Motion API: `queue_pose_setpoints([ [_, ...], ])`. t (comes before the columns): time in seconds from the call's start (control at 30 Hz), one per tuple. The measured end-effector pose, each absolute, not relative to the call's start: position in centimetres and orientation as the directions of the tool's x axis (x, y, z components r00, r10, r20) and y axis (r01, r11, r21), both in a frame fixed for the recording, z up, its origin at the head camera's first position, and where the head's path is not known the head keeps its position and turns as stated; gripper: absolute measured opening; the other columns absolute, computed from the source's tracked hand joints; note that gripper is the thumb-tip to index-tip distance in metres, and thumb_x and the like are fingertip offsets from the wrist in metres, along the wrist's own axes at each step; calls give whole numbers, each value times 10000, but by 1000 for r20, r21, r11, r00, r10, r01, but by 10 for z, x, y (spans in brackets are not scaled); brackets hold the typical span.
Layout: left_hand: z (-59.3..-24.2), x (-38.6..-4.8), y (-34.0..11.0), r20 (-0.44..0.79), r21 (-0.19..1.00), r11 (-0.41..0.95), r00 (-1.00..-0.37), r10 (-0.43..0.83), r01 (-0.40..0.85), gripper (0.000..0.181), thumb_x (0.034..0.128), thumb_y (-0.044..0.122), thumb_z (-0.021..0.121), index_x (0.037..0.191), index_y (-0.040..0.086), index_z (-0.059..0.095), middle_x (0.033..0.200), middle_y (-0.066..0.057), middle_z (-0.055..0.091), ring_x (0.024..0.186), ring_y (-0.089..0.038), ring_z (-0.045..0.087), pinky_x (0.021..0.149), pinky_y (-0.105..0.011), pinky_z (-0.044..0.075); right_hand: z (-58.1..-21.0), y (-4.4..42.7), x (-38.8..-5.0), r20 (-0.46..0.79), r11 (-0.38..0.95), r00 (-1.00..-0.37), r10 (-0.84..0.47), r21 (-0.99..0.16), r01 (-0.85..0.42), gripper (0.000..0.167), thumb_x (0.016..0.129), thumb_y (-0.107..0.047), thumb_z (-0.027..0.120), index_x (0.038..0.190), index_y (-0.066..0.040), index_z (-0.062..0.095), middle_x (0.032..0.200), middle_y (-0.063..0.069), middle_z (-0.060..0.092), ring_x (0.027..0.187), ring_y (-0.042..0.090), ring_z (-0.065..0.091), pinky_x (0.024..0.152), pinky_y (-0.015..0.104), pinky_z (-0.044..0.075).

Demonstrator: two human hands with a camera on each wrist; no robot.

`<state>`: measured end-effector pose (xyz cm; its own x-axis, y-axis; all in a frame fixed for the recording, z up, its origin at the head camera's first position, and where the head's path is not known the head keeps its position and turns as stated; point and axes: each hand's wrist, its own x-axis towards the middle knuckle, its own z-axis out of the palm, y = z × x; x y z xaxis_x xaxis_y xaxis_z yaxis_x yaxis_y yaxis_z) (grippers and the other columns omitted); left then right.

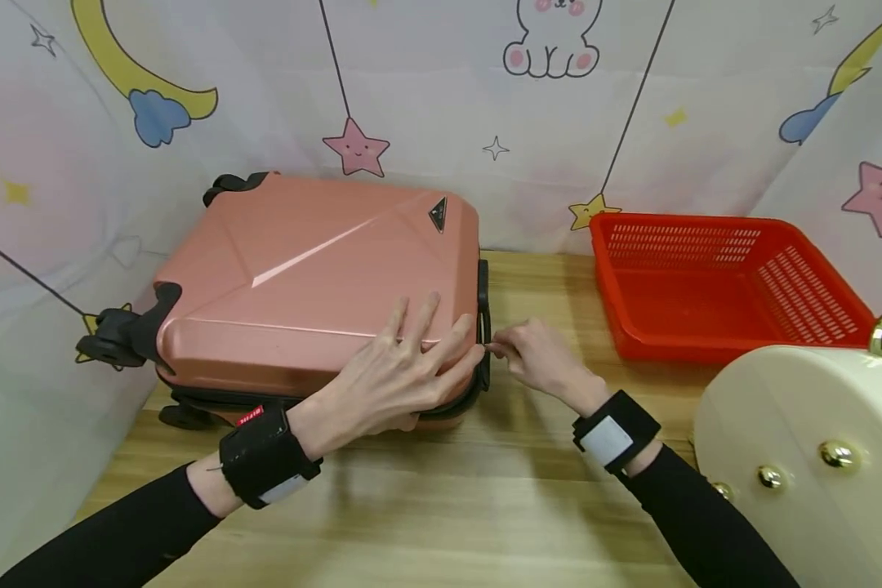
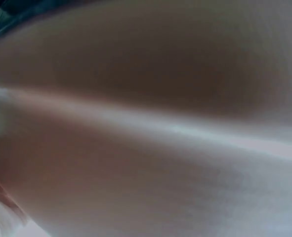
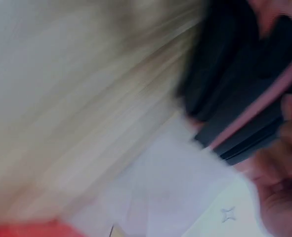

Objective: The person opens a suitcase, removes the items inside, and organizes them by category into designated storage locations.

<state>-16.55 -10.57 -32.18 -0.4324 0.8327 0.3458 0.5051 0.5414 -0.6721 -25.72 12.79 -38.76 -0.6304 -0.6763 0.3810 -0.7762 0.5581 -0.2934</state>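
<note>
A pink hard-shell suitcase [image 1: 323,261] lies flat, its black zipper band running round the side. My left hand [image 1: 389,380] rests with fingers spread on its front right corner. At the suitcase's right side, my right hand [image 1: 544,359] pinches a small zipper pull with thumb and forefinger. The right wrist view shows the curled fingers of the right hand [image 3: 281,168] beside the dark side of the suitcase [image 3: 244,94]; the pull is too blurred to make out there. Blurred pink shell [image 2: 136,168] fills most of the left wrist view.
A red plastic basket [image 1: 676,353] stands at the back right. In front of it, at the right edge, is a cream rounded object [image 1: 786,408] with gold knobs. The wooden table [image 1: 441,506] meets a patterned curtain [image 1: 448,98] behind.
</note>
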Motion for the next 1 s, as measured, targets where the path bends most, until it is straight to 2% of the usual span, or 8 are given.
queue_pose_setpoints([
  [0.13,-324,-168,-109,344,-664,536,-424,838,521,1084,514,712,845,1439,235,539,1448,-79,534,1279,-440,549,942,-549,553,-388,133,-266,346,482,-570,-745,-312,-819,245,931,-53,666,693,-105,646,620,-9,634,557,65,535,544,226,452],
  [0.23,-325,-171,-113,367,-617,554,-418,831,559,1171,500,749,841,1488,240,473,1510,-77,486,1338,-417,506,1000,-534,523,-388,138,-266,326,457,-562,-760,-347,-819,225,940,-48,661,721,-99,662,655,16,668,589,57,559,578,229,489],
  [0.43,-334,-170,-139,461,-551,597,-383,800,584,1097,659,760,760,1546,242,375,1572,-139,429,1396,-367,464,1136,-510,408,-384,137,-269,329,459,-567,-755,-351,-816,241,949,-62,660,710,-100,656,635,-16,627,582,59,527,573,230,470],
  [0.5,-335,-166,-156,468,-544,613,-399,788,572,1072,677,694,796,1551,246,368,1576,-151,426,1401,-366,457,1132,-540,397,-383,136,-271,325,468,-573,-752,-350,-812,258,952,-59,653,698,-105,643,627,-19,612,578,55,513,569,225,450],
  [0.63,-330,-155,-184,424,-527,645,-486,764,554,1076,676,502,872,1570,267,320,1594,-180,378,1413,-390,414,1114,-615,372,-382,137,-266,317,509,-612,-725,-353,-785,277,950,-41,642,682,-110,628,618,0,605,574,60,494,566,228,432],
  [0.73,-323,-154,-189,398,-538,649,-517,758,538,969,750,403,818,1568,279,312,1569,-208,388,1383,-403,434,1073,-628,411,-381,138,-256,343,545,-627,-700,-312,-779,304,939,-36,645,650,-120,602,580,-27,561,540,55,465,531,216,395],
  [0.9,-318,-157,-179,440,-579,646,-477,761,497,662,919,281,604,1543,285,380,1466,-232,495,1261,-409,548,920,-599,524,-385,131,-220,391,576,-636,-666,-272,-771,348,902,-10,641,600,-133,522,553,-110,342,502,14,331,478,167,248],
  [1.0,-319,-156,-177,463,-598,651,-462,756,467,544,1001,191,457,1532,293,404,1437,-226,528,1228,-399,578,879,-577,546,-388,122,-187,392,573,-660,-641,-327,-751,366,906,-1,637,595,-146,510,573,-134,285,507,-27,272,474,132,202],
])
